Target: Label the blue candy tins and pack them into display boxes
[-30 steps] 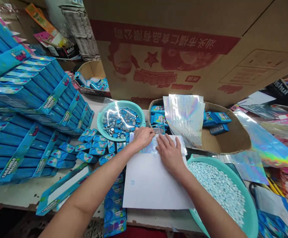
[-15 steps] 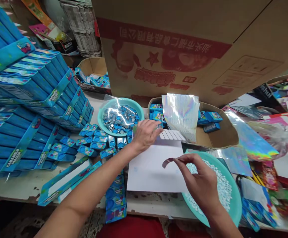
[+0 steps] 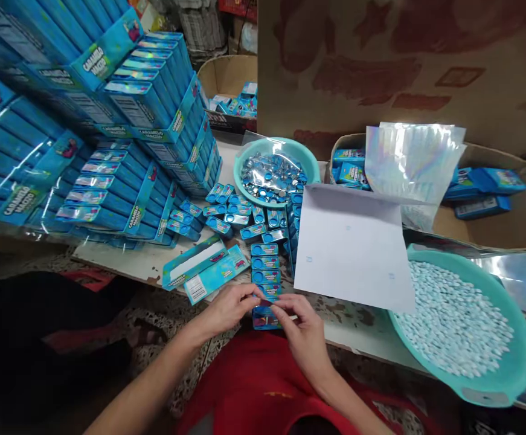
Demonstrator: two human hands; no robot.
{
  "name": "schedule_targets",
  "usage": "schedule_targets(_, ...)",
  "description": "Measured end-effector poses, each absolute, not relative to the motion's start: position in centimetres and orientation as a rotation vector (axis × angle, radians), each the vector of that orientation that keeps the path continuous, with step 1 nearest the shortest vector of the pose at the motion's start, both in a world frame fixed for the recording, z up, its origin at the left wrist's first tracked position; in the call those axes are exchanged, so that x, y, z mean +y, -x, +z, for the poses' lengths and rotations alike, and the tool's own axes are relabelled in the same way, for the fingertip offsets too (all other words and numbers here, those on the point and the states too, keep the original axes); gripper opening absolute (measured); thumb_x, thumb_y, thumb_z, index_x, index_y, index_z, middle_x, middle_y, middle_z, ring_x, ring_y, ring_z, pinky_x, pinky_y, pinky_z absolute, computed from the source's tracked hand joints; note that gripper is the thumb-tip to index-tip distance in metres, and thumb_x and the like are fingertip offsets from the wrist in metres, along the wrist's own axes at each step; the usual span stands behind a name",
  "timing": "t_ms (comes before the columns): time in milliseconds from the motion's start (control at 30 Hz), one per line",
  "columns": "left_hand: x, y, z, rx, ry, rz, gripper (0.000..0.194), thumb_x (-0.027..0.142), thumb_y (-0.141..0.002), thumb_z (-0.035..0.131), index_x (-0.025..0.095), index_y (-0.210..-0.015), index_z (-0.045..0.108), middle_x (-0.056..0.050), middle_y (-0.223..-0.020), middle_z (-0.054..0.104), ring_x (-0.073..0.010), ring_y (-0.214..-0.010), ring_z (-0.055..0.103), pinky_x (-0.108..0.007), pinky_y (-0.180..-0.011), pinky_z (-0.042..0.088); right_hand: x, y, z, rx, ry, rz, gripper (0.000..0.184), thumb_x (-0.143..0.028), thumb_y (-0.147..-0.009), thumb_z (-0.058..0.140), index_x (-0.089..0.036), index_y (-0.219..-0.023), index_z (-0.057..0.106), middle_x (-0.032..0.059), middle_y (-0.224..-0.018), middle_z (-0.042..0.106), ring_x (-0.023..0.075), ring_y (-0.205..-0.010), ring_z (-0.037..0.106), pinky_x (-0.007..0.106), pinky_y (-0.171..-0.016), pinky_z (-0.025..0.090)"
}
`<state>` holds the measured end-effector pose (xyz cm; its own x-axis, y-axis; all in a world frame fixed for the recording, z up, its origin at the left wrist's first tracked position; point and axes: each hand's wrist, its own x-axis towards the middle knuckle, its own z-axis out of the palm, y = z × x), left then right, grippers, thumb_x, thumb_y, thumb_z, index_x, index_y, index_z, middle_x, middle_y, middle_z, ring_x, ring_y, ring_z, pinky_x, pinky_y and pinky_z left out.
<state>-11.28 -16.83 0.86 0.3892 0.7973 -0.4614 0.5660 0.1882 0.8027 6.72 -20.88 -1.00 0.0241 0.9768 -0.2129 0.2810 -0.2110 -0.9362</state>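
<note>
Between my two hands is a small dark sticker strip (image 3: 267,302), pinched at its left end by my left hand (image 3: 230,309) and at its right end by my right hand (image 3: 302,329). Both hands are closed at the fingertips, directly over the near end of a row of blue candy boxes (image 3: 265,263) with round recesses on top. The strip hides part of one box, and I cannot tell whether it touches it. To the right lies a white sheet (image 3: 353,254), its far edge folded up.
A turquoise basin (image 3: 484,393) of pale candies stands at right, a smaller turquoise bowl (image 3: 240,166) of shiny blue pieces behind. Stacked blue display boxes (image 3: 154,115) rise at left. Flat blue cartons (image 3: 217,275) lie near the table edge. A cardboard tray (image 3: 493,229) sits at back right.
Both hands have moved from the white sheet to the row of blue boxes. My left hand has come off the sheet and now grips the strip too. The view has shifted.
</note>
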Motion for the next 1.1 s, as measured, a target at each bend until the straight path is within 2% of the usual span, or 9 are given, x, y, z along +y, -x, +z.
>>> schedule_targets(100, -18.9, 12.2, -1.8, 1.312, -1.455, 0.205, 0.022, 0.037, -0.085, 0.041, 0.02, -0.087, 0.055, 0.003, -0.067, 0.053, -0.0132, -0.064, 0.048, -0.022, -0.059, 0.035, -22.2, -6.0, -4.8, -1.29, 1.673, 1.184, 0.033, -0.053, -0.073, 0.063, -0.022, -0.069, 0.073, 0.0057, -0.075, 0.06, 0.0186, -0.071, 0.056, 0.03, -0.062, 0.047)
schedule_targets(200, -19.9, 12.2, -3.2, 1.338, -1.465, 0.207, 0.016, 0.034, -0.086, 0.038, 0.022, -0.086, 0.049, 0.004, -0.07, 0.051, -0.0133, -0.066, 0.048, -0.023, -0.061, 0.035, -22.7, -5.9, -7.0, -1.308, 1.758, 1.152, 0.033, -0.053, -0.073, 0.062, -0.022, -0.07, 0.073, 0.005, -0.074, 0.057, 0.0197, -0.073, 0.054, 0.033, -0.068, 0.046)
schedule_targets(467, -20.5, 12.0, -6.6, 1.362, -1.525, 0.295, 0.008, 0.027, -0.086, 0.034, 0.023, -0.087, 0.041, 0.002, -0.077, 0.052, -0.0148, -0.071, 0.05, -0.026, -0.067, 0.038, -22.4, -5.3, -8.2, -1.482, 1.837, 1.006, 0.03, -0.046, -0.079, 0.055, -0.021, -0.073, 0.071, 0.0062, -0.079, 0.057, 0.0223, -0.082, 0.054, 0.035, -0.077, 0.042)
schedule_targets(667, -21.7, 11.3, -9.4, 1.557, -1.396, 0.33, 0.009, 0.019, -0.083, 0.036, 0.022, -0.089, 0.042, 0.001, -0.075, 0.056, -0.0163, -0.072, 0.054, -0.029, -0.07, 0.043, -22.9, -5.9, -9.5, -1.253, 1.969, 0.912, 0.041, -0.056, -0.068, 0.063, -0.017, -0.081, 0.059, 0.0051, -0.078, 0.056, 0.0182, -0.063, 0.051, 0.033, -0.06, 0.045)
schedule_targets(733, -22.6, 11.0, -9.0, 1.693, -1.357, 0.304, 0.016, 0.021, -0.085, 0.034, 0.021, -0.094, 0.047, -0.004, -0.085, 0.062, -0.0189, -0.082, 0.057, -0.033, -0.079, 0.044, -22.9, -6.1, -9.5, -1.226, 1.944, 0.937, 0.044, -0.056, -0.069, 0.064, -0.017, -0.087, 0.057, 0.0055, -0.081, 0.058, 0.0175, -0.064, 0.052, 0.031, -0.059, 0.046)
schedule_targets(800, -23.6, 10.4, -8.2, 1.737, -1.306, 0.328, 0.029, 0.031, -0.089, 0.032, 0.019, -0.107, 0.05, -0.01, -0.107, 0.063, -0.0217, -0.103, 0.056, -0.038, -0.093, 0.041, -22.8, -6.1, -9.5, -1.248, 1.951, 0.956, 0.049, -0.057, -0.067, 0.065, -0.015, -0.091, 0.057, 0.0052, -0.079, 0.059, 0.0178, -0.064, 0.053, 0.03, -0.058, 0.046)
schedule_targets(933, -24.9, 8.4, -6.6, 1.629, -1.209, 0.226, 0.057, 0.049, -0.089, 0.029, 0.018, -0.137, 0.034, -0.011, -0.147, 0.034, -0.0215, -0.138, 0.024, -0.041, -0.112, 0.022, -22.0, -5.9, -9.5, -1.23, 1.997, 1.047, 0.051, -0.062, -0.063, 0.066, -0.014, -0.081, 0.06, -0.0001, -0.059, 0.055, 0.016, -0.052, 0.051, 0.027, -0.05, 0.041)
schedule_targets(1033, -24.7, 7.6, -6.6, 1.63, -1.18, 0.019, 0.071, 0.056, -0.088, 0.026, 0.014, -0.145, 0.02, -0.012, -0.155, 0.013, -0.0237, -0.143, 0.008, -0.046, -0.113, 0.016, -21.6, -5.8, -9.8, -1.209, 1.963, 1.092, 0.049, -0.062, -0.062, 0.066, -0.015, -0.075, 0.06, -0.0035, -0.05, 0.051, 0.0134, -0.045, 0.047, 0.024, -0.044, 0.037)
schedule_targets(1100, -24.1, 8.1, -6.7, 1.634, -1.233, -0.092, 0.073, 0.057, -0.087, 0.026, 0.014, -0.146, 0.02, -0.012, -0.155, 0.009, -0.0271, -0.143, 0.007, -0.05, -0.112, 0.016, -21.5, -6.1, -9.9, -1.222, 1.934, 1.108, 0.048, -0.062, -0.064, 0.064, -0.015, -0.073, 0.061, -0.0034, -0.048, 0.05, 0.0131, -0.044, 0.046, 0.024, -0.043, 0.036)
